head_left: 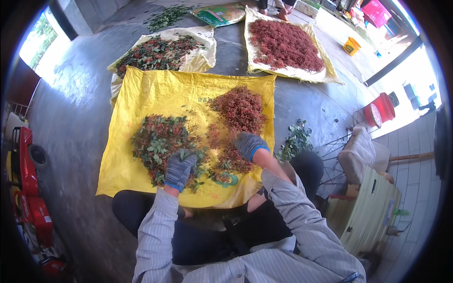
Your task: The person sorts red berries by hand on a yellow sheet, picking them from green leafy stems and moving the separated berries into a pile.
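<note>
A yellow woven plastic sheet lies on the floor before me. On its left is a heap of red berry clusters with green leaves; my left hand, in a grey knit glove, rests at the heap's lower right edge with its fingers curled around a leafy sprig. A pile of red berry clusters with few leaves lies on the right. My right hand, gloved too and slightly blurred, is over the lower part of that pile; its fingertips and anything in them cannot be made out. Small clusters lie between the heaps.
Stripped green leaves lie on the floor at right. Beyond are a sheet of leafy berries, a sheet of red berries and a printed sack. A person's feet show behind. Red machinery stands left, red buckets right.
</note>
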Demonstrator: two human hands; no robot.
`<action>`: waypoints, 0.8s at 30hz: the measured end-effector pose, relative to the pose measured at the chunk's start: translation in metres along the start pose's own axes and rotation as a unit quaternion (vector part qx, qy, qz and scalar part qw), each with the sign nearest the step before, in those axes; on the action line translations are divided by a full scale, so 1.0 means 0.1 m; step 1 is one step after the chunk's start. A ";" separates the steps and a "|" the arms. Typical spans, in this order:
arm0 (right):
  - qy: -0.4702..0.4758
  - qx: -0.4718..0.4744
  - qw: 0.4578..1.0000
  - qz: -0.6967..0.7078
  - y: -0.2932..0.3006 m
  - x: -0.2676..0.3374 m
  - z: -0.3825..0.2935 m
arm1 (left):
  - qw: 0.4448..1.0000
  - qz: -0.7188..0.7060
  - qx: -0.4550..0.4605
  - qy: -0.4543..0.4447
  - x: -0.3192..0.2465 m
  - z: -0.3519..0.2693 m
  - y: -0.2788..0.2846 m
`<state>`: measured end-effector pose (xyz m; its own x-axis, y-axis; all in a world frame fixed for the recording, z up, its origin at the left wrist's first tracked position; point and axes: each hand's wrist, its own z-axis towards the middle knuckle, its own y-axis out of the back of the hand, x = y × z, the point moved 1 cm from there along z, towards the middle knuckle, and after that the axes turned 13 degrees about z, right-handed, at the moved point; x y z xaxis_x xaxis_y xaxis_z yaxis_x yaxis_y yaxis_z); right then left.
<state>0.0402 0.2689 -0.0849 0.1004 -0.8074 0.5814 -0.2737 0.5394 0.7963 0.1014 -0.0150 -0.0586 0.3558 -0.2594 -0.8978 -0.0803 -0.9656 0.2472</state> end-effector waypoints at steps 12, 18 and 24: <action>-0.069 -0.276 0.762 0.581 1.98 -0.37 -0.67 | 0.943 0.305 0.116 -0.062 0.76 0.27 -1.25; -0.101 -0.252 0.684 0.677 1.84 -0.77 -0.55 | 0.944 0.169 0.187 -0.212 0.63 0.47 -3.32; -0.108 -0.261 0.673 0.684 1.92 -0.98 -0.60 | 0.969 0.067 0.167 -0.171 1.05 0.44 -4.37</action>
<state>0.0351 0.4657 0.0211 -0.0603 0.5441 0.8368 0.4106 0.7777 -0.4761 0.1331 0.3793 -0.2770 -0.0041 -0.3179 -0.9481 -0.4223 -0.8589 0.2898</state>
